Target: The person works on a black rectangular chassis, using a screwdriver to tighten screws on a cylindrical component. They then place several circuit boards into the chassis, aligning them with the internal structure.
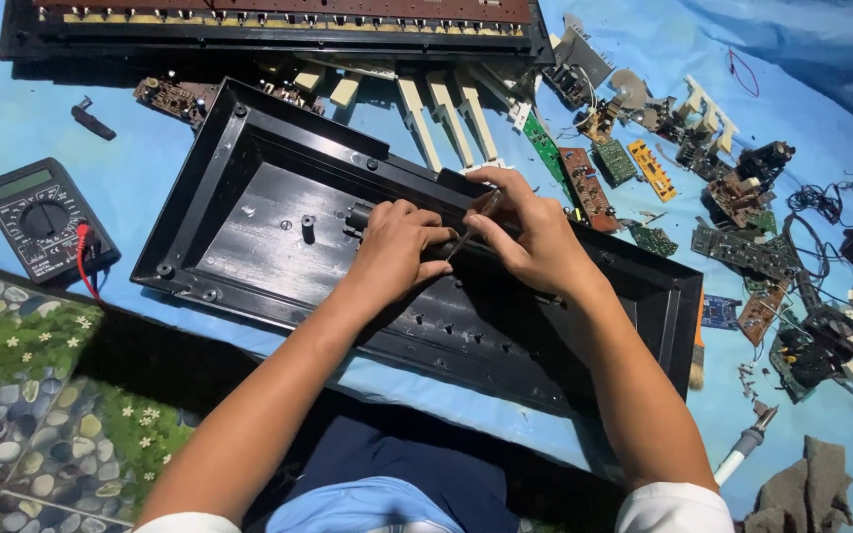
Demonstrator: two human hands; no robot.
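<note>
Mid-step inside the black plastic casing (pixel 278 212), lying centre on the blue sheet (pixel 12 109). Left hand (pixel 394 247) pressed on a small black part, fingers curled together. Right hand (pixel 535 237) fingers clamped on a thin tool (pixel 474 222). Probably steady pressure next. Multimeter (pixel 39 217) left; circuit boards (pixel 604 178) crowded right, soldering iron (pixel 745 446) near.

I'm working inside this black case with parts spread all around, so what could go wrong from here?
The thin tool pinched by the right hand points toward the left hand; a slip could jab those fingers. Loose circuit boards and screws lie on the blue sheet by your right elbow and might be knocked or lost.
</note>
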